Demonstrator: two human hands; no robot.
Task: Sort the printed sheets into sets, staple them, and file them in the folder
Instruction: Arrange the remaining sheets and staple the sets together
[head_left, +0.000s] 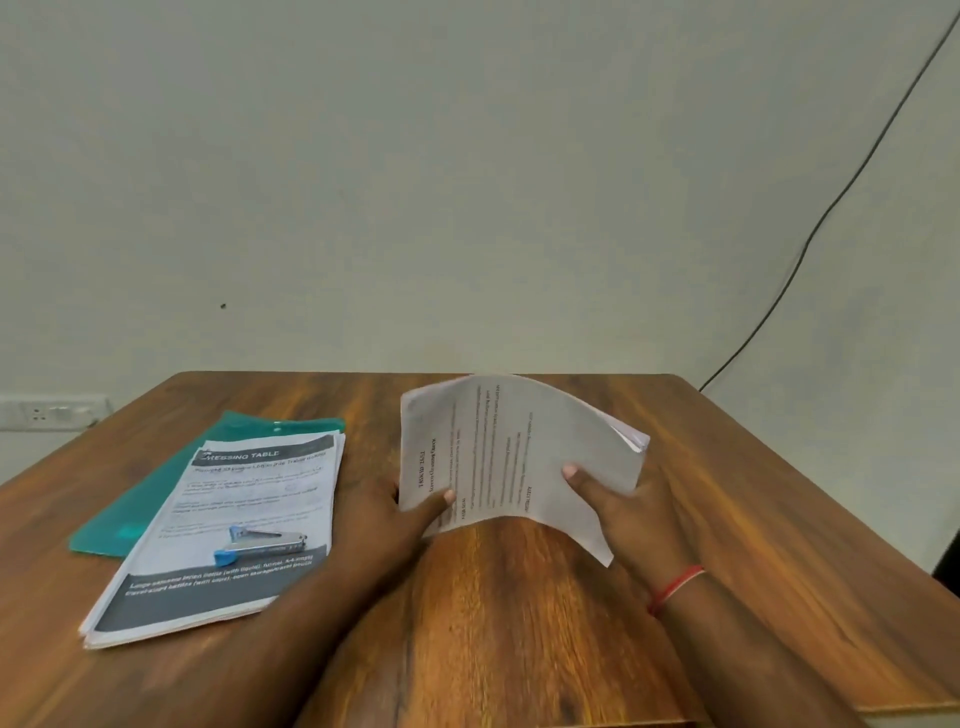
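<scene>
Sheets (514, 457) (bowed) between left hand (408, 517) and right hand (623, 519)

There is one wide-angle view, worn on the head. It looks forward and slightly down from the near edge of the wooden table (519, 597). The left hand (397, 514) and right hand (623, 514), gripping a bent sheaf of sheets (519, 441), sit close under the lens. The green folder (156, 493) lies at near left. The wall (467, 182) beyond the far edge fills the upper half.
</scene>
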